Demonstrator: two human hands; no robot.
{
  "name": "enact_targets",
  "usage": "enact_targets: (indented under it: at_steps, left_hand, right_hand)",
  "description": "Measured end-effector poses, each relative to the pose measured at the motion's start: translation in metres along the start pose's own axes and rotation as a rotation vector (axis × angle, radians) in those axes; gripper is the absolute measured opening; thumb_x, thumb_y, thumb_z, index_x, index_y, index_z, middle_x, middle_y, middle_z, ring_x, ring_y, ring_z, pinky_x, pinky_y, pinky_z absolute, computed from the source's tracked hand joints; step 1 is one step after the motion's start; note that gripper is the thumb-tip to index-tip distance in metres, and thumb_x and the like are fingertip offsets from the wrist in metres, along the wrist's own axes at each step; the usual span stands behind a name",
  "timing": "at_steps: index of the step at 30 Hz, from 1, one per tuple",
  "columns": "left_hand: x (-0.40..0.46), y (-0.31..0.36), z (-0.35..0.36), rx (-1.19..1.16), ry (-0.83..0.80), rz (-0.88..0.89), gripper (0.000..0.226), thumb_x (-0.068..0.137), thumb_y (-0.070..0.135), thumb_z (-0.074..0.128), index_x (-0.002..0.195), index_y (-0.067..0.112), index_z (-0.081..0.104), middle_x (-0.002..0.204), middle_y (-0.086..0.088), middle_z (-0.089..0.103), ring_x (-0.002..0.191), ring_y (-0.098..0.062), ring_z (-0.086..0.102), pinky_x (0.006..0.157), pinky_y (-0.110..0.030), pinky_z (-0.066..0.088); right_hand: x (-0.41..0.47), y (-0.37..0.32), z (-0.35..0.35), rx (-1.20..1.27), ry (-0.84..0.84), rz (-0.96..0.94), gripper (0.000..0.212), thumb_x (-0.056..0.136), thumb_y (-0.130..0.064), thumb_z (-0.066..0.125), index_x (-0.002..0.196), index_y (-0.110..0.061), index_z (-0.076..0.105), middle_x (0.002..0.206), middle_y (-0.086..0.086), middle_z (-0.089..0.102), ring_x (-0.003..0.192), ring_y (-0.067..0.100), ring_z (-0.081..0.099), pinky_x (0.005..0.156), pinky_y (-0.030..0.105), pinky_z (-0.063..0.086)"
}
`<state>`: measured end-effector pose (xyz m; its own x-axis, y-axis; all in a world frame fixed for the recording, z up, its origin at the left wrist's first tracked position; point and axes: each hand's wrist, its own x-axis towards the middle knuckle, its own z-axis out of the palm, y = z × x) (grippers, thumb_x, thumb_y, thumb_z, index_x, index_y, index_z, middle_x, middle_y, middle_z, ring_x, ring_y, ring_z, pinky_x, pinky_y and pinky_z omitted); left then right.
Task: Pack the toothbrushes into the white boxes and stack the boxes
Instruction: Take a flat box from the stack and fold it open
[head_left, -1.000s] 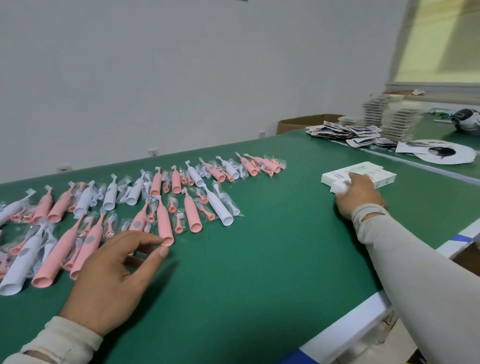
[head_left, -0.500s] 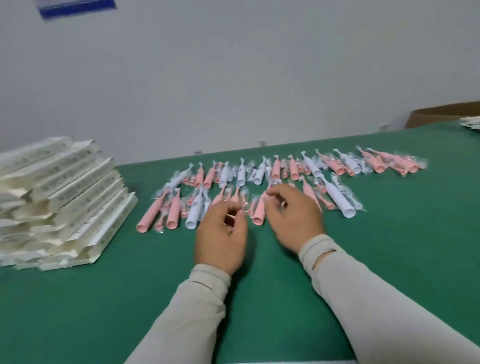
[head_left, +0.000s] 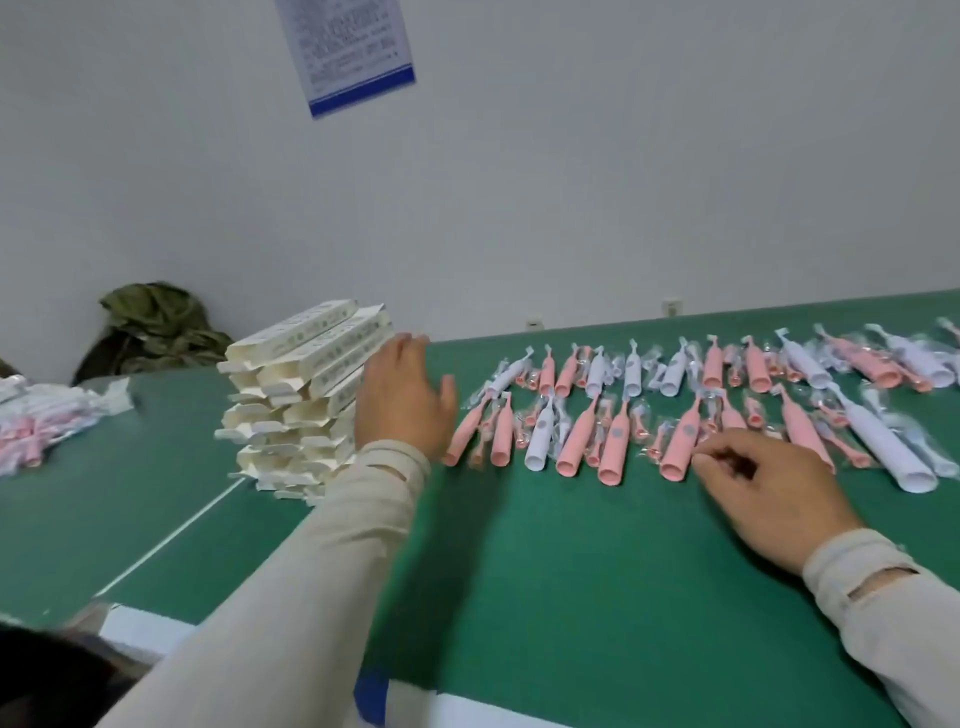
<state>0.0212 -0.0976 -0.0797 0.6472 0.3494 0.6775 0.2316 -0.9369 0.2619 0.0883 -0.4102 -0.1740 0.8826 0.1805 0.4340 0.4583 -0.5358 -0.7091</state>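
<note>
Two rows of pink and white toothbrushes (head_left: 691, 405) in clear wrappers lie across the green table (head_left: 519, 571). A tall stack of open white boxes (head_left: 301, 395) stands at the left end of the rows. My left hand (head_left: 402, 400) reaches to the right side of that stack with its fingers straight, at the upper boxes. My right hand (head_left: 769, 493) rests on the table in front of the rows, its fingers loosely curled beside the base of a pink toothbrush (head_left: 680, 447). Whether it pinches the wrapper I cannot tell.
A heap of wrapped pink and white pieces (head_left: 41, 415) lies at the far left of the table. A green bag (head_left: 156, 327) sits behind it against the wall. A printed notice (head_left: 348, 52) hangs on the wall. The table's white front edge (head_left: 483, 712) is near me.
The view has swung left. My left hand left the toothbrushes and reached over to the box stack. My right hand drew back a little from the pink toothbrush.
</note>
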Motion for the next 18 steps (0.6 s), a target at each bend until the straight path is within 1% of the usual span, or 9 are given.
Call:
enact_targets:
  at_steps: [2,3,6,8,11,14,16,18]
  left_hand:
    - [0.028,-0.031,-0.023,0.207,0.03,-0.101,0.053,0.095,0.032,0.055,0.141,0.008,0.046,0.148,-0.012,0.044,0.136,-0.032,0.038,0.114,-0.043,0.03]
    - [0.038,-0.044,-0.031,0.298,0.031,-0.147,0.052,0.095,0.034,0.053,0.139,0.006,0.047,0.145,-0.014,0.046,0.134,-0.033,0.041,0.113,-0.044,0.032]
    - [0.055,-0.068,-0.045,0.524,-0.012,-0.266,0.047,0.094,0.038,0.048,0.127,0.006,0.056,0.128,-0.015,0.057,0.12,-0.034,0.052,0.103,-0.043,0.042]
    - [0.059,-0.076,-0.048,0.633,-0.048,-0.327,0.044,0.093,0.04,0.046,0.122,0.01,0.059,0.123,-0.014,0.061,0.116,-0.034,0.054,0.099,-0.041,0.043]
    - [0.059,-0.086,-0.045,0.629,-0.046,-0.392,0.038,0.093,0.039,0.047,0.121,0.015,0.059,0.123,-0.013,0.062,0.118,-0.034,0.053,0.098,-0.042,0.039]
    - [0.059,-0.09,-0.04,0.574,-0.033,-0.408,0.029,0.093,0.031,0.048,0.115,0.019,0.062,0.116,-0.013,0.065,0.113,-0.034,0.056,0.097,-0.043,0.038]
    - [0.059,-0.09,-0.038,0.514,0.0,-0.408,0.027,0.092,0.023,0.049,0.115,0.024,0.064,0.111,-0.011,0.067,0.11,-0.033,0.056,0.097,-0.042,0.036]
    - [0.058,-0.086,-0.041,0.413,0.077,-0.395,0.028,0.093,0.018,0.049,0.113,0.026,0.067,0.106,-0.011,0.069,0.106,-0.034,0.058,0.097,-0.043,0.035]
  right_hand:
    - [0.0,-0.002,0.001,0.003,0.003,-0.002,0.019,0.087,-0.025,0.068,0.073,-0.038,0.065,0.073,-0.018,0.067,0.07,0.004,0.06,0.062,0.018,0.039]
    - [0.0,-0.002,0.002,0.002,-0.003,-0.004,0.02,0.087,-0.025,0.069,0.073,-0.039,0.065,0.073,-0.017,0.067,0.071,0.005,0.06,0.062,0.019,0.04]
    - [0.002,-0.001,0.005,0.01,-0.026,-0.011,0.021,0.088,-0.024,0.069,0.073,-0.037,0.066,0.072,-0.015,0.067,0.071,0.01,0.061,0.064,0.026,0.045]
    - [0.003,-0.001,0.005,0.017,-0.028,-0.013,0.021,0.089,-0.023,0.069,0.073,-0.036,0.066,0.071,-0.014,0.067,0.071,0.01,0.061,0.065,0.027,0.046]
    - [0.004,0.0,0.005,0.033,-0.014,-0.01,0.02,0.088,-0.023,0.069,0.072,-0.035,0.067,0.07,-0.013,0.067,0.07,0.01,0.061,0.064,0.024,0.044]
    - [0.004,-0.001,0.005,0.047,-0.014,0.006,0.019,0.088,-0.022,0.069,0.072,-0.033,0.068,0.07,-0.01,0.067,0.071,0.012,0.061,0.063,0.022,0.044]
    - [0.004,-0.001,0.005,0.05,-0.018,0.017,0.019,0.088,-0.022,0.069,0.072,-0.033,0.068,0.07,-0.01,0.067,0.071,0.012,0.061,0.063,0.022,0.043]
    - [0.004,-0.002,0.005,0.048,-0.017,0.023,0.019,0.088,-0.023,0.069,0.072,-0.033,0.067,0.07,-0.011,0.067,0.07,0.012,0.061,0.063,0.022,0.044]
